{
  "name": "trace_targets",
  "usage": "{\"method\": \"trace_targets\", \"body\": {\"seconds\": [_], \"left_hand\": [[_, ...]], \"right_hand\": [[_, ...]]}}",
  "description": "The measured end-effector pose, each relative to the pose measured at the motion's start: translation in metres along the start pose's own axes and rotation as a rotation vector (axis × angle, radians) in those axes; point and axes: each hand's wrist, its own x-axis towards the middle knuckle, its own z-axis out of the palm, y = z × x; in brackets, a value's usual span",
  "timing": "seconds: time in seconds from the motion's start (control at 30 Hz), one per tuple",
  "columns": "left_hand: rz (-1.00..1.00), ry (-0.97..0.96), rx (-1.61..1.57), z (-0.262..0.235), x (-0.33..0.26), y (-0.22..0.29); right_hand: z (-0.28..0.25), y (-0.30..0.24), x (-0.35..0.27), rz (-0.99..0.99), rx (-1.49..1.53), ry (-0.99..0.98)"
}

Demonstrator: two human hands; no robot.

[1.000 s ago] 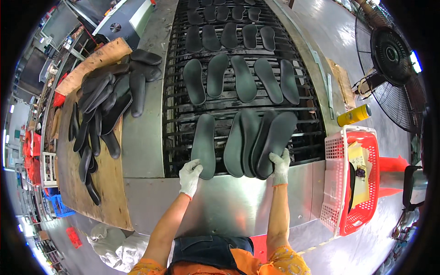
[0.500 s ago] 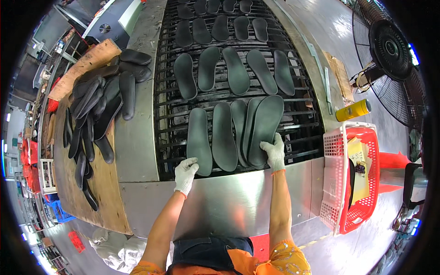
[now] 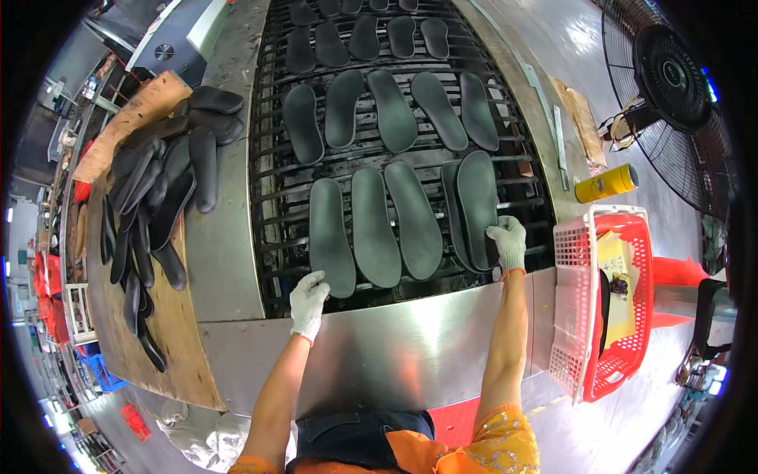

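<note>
A front row of dark green-black shoe insoles lies on a conveyor of black metal bars (image 3: 272,237). My right hand (image 3: 509,242), in a white knit glove, grips the lower right edge of the rightmost insole (image 3: 478,209). That insole overlaps another insole (image 3: 452,197), which shows only along its left side. Left of this pair are three separate insoles, the nearest being a wide insole (image 3: 414,221), then a middle insole (image 3: 375,229). My left hand (image 3: 308,303), also gloved, is beside the heel of the leftmost insole (image 3: 332,237), its fingers loosely bent and holding nothing visible.
More insoles (image 3: 392,110) lie in rows farther up the conveyor. A heap of insoles (image 3: 158,178) covers part of a wooden board (image 3: 178,332) at left. On the right are a yellow bottle (image 3: 606,183), a red and white basket (image 3: 575,316) and a black fan (image 3: 671,79).
My right hand has shifted right with the rightmost insole. The overlapping insoles have spread, one now apart beside the left ones. My left hand has drawn slightly left. Farther rows have shifted in view.
</note>
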Motion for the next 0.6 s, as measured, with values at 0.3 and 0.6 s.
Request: {"method": "trace_targets", "body": {"seconds": [0.3, 0.6], "left_hand": [[0.194, 0.008, 0.373, -0.007, -0.001, 0.004], [0.105, 0.101, 0.248, -0.030, -0.032, 0.033]], "right_hand": [[-0.030, -0.007, 0.036, -0.226, -0.104, 0.200], [-0.006, -0.023, -0.005, -0.286, -0.717, 0.377]]}}
